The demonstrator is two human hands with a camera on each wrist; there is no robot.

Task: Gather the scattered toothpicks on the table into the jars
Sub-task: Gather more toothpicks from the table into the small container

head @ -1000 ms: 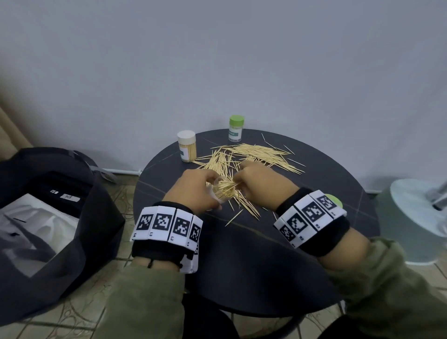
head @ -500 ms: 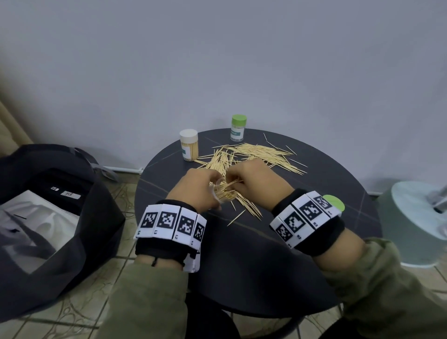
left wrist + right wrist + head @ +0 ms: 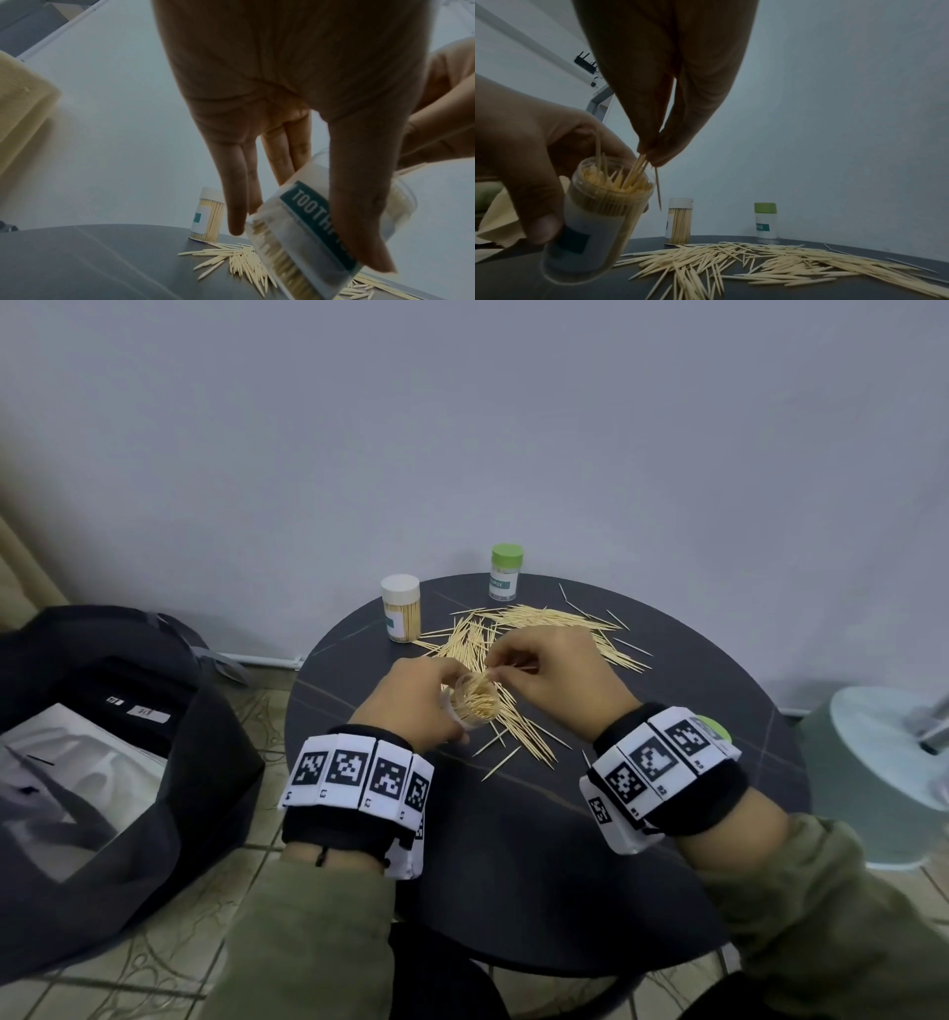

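Loose toothpicks (image 3: 534, 629) across counter (image 3: 513, 839); capped jars (image 3: 401, 608) behind; left hand (image 3: 411, 706) gripping nearly full open jar (image 3: 475, 703), right hand (image 3: 554, 677) pinching toothpicks into it.

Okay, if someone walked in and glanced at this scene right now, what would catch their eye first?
Probably the two hands over the middle of the round dark table: the left hand grips an open jar packed with toothpicks, tilted, while the right hand pinches a small bunch into its mouth. Behind them lies a pale heap of scattered toothpicks, with a white-lidded jar and a green-lidded jar standing at the far edge.
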